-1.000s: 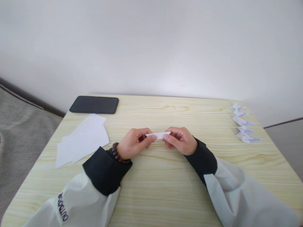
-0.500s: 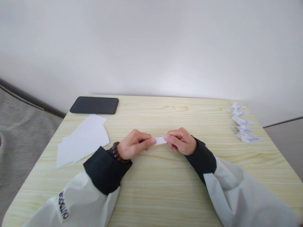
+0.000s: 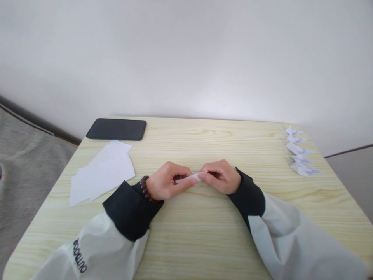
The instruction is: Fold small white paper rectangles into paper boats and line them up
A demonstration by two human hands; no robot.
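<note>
One narrow paper strip (image 3: 197,176), seemingly mid-fold, was pinched by both left hand (image 3: 169,181) and right hand (image 3: 221,177), while five folded pieces (image 3: 298,148) well to the right of that grip looked done and the flat sheets (image 3: 101,173) off to its left looked untouched tbh.

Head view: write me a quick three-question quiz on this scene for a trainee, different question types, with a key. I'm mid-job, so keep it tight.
1. Multiple choice: what do the left hand and right hand both hold?
A) a dark phone
B) a folded paper strip
C) a pen
2. True or false: the flat white sheets lie nearer the left hand than the right hand.
3. Count: how many folded paper pieces line the right side of the table?

Key: 1. B; 2. True; 3. Five
</note>
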